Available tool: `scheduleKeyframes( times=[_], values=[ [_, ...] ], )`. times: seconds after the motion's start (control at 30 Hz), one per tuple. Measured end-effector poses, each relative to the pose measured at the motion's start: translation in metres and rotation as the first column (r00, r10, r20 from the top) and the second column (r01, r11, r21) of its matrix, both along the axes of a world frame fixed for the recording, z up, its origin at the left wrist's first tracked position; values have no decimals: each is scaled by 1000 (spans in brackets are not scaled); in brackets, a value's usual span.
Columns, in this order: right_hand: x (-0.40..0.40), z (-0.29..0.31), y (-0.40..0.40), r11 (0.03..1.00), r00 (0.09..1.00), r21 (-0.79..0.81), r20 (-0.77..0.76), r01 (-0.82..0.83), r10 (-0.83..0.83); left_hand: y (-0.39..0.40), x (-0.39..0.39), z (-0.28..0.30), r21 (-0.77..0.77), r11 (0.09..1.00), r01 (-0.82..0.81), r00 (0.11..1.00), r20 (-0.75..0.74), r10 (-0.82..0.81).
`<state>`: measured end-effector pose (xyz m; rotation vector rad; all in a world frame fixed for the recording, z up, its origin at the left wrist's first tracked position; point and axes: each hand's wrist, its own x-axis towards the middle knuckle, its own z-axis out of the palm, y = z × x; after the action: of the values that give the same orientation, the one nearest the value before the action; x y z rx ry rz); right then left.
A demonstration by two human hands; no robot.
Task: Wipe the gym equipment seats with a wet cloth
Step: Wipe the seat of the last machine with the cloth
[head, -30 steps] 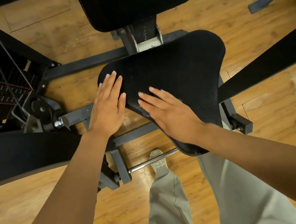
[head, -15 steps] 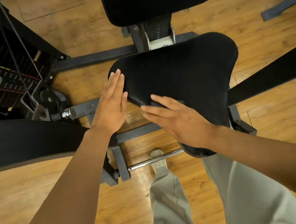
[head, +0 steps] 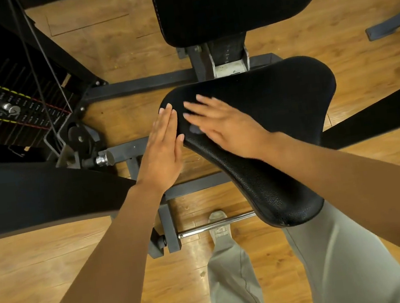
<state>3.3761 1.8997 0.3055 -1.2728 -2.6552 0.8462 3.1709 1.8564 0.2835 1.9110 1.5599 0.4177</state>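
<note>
Black textured vinyl covers the seat (head: 266, 122), and both hands lie flat on its left corner: left hand (head: 163, 151) at the edge, right hand (head: 226, 125) on top, fingers straight, gripping nothing. With no cloth visible, I'd say 2 bare palms risk only smearing.

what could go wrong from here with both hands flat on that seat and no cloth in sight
1. No cloth shows under the left hand or right hand, so the black seat may only get rubbed by bare palms, not wiped.
2. The left hand lies at the seat's edge, partly over the steel frame; a slip could knock it against the metal.
3. The chrome bar crosses right above the shoe, a likely trip point when stepping away.
</note>
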Motion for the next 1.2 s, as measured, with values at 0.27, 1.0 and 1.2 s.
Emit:
scheduleKeyframes(
  times=[0.27,1.0,1.2],
  values=[
    [-20,-11,35,985,986,76,35,157,-160,0,7,5,-17,999,-28,999,-31,27],
    [-9,-6,37,931,915,95,173,352,-364,-4,14,7,24,998,-64,983,-173,67],
    [4,6,-36,991,996,93,-6,92,-92,-8,6,7,-6,999,-34,989,-147,33]
  ],
)
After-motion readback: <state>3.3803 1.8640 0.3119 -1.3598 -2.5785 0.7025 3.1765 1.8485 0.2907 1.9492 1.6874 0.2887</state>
